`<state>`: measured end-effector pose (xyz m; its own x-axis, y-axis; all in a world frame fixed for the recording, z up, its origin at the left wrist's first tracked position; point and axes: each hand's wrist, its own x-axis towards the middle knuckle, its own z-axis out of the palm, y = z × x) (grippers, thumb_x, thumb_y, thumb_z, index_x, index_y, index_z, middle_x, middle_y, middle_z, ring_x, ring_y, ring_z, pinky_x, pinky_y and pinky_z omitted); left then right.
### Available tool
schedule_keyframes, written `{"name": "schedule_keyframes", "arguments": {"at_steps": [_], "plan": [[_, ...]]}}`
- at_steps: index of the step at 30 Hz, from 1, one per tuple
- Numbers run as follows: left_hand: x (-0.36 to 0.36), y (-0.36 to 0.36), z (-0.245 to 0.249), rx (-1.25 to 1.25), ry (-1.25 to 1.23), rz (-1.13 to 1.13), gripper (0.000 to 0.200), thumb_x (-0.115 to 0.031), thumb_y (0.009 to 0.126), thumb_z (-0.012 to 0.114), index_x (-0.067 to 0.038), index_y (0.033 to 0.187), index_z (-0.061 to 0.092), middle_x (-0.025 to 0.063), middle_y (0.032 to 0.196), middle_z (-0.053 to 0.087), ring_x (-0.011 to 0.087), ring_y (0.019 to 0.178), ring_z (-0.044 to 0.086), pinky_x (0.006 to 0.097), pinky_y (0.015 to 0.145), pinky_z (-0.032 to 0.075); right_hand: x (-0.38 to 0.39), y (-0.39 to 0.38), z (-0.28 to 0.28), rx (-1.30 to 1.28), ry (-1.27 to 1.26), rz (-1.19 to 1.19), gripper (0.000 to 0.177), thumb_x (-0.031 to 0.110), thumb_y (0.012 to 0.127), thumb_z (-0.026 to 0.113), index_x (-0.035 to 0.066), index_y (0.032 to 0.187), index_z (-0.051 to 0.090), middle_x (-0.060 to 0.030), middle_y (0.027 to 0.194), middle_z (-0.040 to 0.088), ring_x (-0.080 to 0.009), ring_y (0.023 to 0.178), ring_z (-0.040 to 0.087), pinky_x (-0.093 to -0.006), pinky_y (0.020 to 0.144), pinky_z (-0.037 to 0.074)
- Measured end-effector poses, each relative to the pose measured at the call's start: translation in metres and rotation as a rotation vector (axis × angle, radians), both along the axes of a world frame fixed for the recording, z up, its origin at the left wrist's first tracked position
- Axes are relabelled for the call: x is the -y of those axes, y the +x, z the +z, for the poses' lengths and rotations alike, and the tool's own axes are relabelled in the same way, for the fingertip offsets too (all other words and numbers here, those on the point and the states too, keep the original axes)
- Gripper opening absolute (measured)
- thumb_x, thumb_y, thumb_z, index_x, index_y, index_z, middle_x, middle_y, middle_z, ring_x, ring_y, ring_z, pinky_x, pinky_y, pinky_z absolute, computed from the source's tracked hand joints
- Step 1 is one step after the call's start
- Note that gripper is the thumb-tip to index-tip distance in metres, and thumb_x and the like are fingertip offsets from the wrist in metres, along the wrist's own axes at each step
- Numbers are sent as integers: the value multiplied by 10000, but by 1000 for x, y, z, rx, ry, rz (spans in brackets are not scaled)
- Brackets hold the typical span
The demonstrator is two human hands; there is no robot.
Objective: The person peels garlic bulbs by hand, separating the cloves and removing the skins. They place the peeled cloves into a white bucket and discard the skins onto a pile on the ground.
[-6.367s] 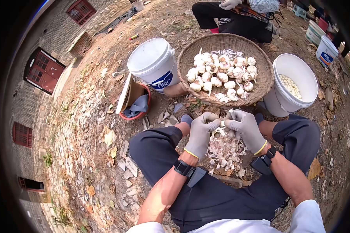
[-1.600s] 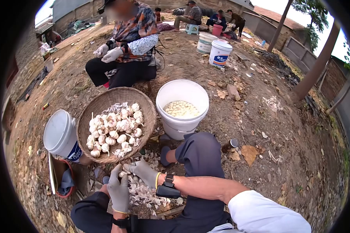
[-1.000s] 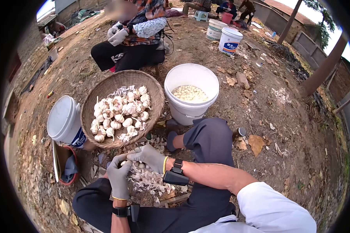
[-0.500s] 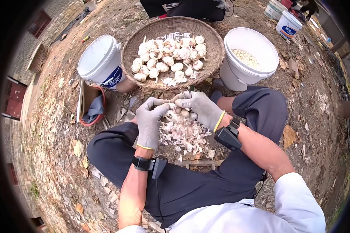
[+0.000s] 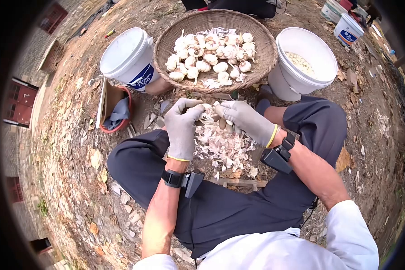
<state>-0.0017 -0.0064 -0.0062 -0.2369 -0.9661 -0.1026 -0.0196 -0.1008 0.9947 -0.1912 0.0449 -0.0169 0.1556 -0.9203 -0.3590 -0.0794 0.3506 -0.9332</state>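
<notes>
My left hand (image 5: 182, 128), in a grey glove with a yellow cuff edge, pinches a garlic bulb (image 5: 207, 115) whose papery skin hangs loose between the two hands. From the other side, my right hand (image 5: 249, 120), gloved alike, has its fingers curled against the same garlic, their tips partly hiding it. A loose heap of garlic skins (image 5: 222, 146) lies on the ground just below both hands. Beyond them stands a wide woven basket (image 5: 220, 19) with many whole garlic bulbs (image 5: 211, 55) and some skins in it.
Right of the basket, a white bucket (image 5: 283, 84) holds peeled cloves (image 5: 300, 63). Another white bucket (image 5: 123, 56) stands left, above a red pot (image 5: 129, 114) with a dark cloth (image 5: 119, 112). A wooden slat (image 5: 238, 182) lies between my legs. Further buckets (image 5: 348, 30) and a person's dark-clothed legs (image 5: 243, 8) are behind.
The whole scene has shifted right and up in view. Both hands stay together on the garlic, with more loose skin showing between them. A thin dark object by the right fingertips no longer shows.
</notes>
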Motion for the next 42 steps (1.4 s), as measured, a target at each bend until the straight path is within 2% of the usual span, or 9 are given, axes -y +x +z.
{"name": "schedule_keyframes", "arguments": {"at_steps": [7,11,14,16,25,28,33,37,42], "plan": [[1,1,-7,144,-152,-23,84,-49,946,708,3,990,756,-25,794,666,22,643,543,197,578,422,1,3,-9,-369,-263,60,395,364,1034,593,-17,985,687,-150,761,665,-268,680,655,-414,664,502],[2,2,-6,229,-213,-45,89,-44,942,711,4,998,761,-27,782,672,18,638,548,196,571,423,0,2,-9,-359,-244,57,398,359,1022,601,-24,959,684,-176,780,667,-319,693,647,-443,690,493],[1,4,-2,251,-235,-74,96,-50,943,711,6,1001,763,-22,782,678,19,646,565,197,569,430,-2,0,-9,-356,-314,55,407,371,1030,600,-22,956,680,-158,742,647,-284,671,650,-436,679,491],[1,6,-1,244,-227,-91,99,-52,945,710,8,1002,763,-19,781,681,19,652,576,197,570,435,-2,-2,-5,-257,-266,82,353,310,1043,620,-11,914,690,-44,717,646,-104,571,600,-278,547,487],[9,16,-5,92,-83,-172,114,-38,946,695,-2,1042,743,-2,841,704,44,658,625,201,569,478,-5,-4,10,-89,-74,97,334,291,1054,608,21,887,713,-1,678,620,-58,541,532,-243,511,413],[11,18,-5,54,22,-181,125,-44,952,688,8,1055,736,30,890,727,69,721,656,214,639,518,-5,-6,15,-69,-26,123,328,293,1061,605,34,897,723,16,672,618,-39,533,518,-221,501,386],[12,17,-11,-335,245,-268,178,-69,971,688,33,1115,708,92,1002,752,133,862,694,264,792,557,-3,-6,7,-26,35,105,304,288,1053,629,37,916,733,28,676,617,-28,539,517,-213,502,388],[9,14,-11,-391,333,-299,192,-73,980,686,35,1138,695,89,1005,745,140,846,696,277,782,566,-2,6,-9,-40,-62,12,226,236,1016,688,25,952,738,22,717,619,-33,583,539,-228,523,440],[11,15,-13,-384,373,-234,115,-43,959,688,18,1055,702,77,933,732,109,728,658,234,627,530,3,1,-15,-155,-89,6,184,175,993,711,-7,1021,714,17,761,627,-33,609,549,-227,543,474]]}}
